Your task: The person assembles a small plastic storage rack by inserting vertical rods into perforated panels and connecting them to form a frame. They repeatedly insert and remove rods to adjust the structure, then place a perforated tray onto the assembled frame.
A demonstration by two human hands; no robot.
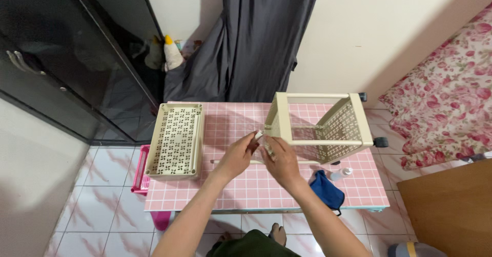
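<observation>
Both hands are met over the middle of the table (246, 188), the left hand (237, 157) just beside the right hand (281, 160). A tray (175, 140) is placed to the left of the left hand. A rack (323, 126) is laid on its side just behind and right of the right hand. A cloth (326, 189) and a bottle (341, 174) are found right of the right wrist.

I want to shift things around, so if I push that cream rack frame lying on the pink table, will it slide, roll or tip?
The cream rack frame looks light: thin bars, perforated panels. Its castor hangs past the table edge, so it likely slides, not rolls. Pushed further that way, it might tip off.
</observation>
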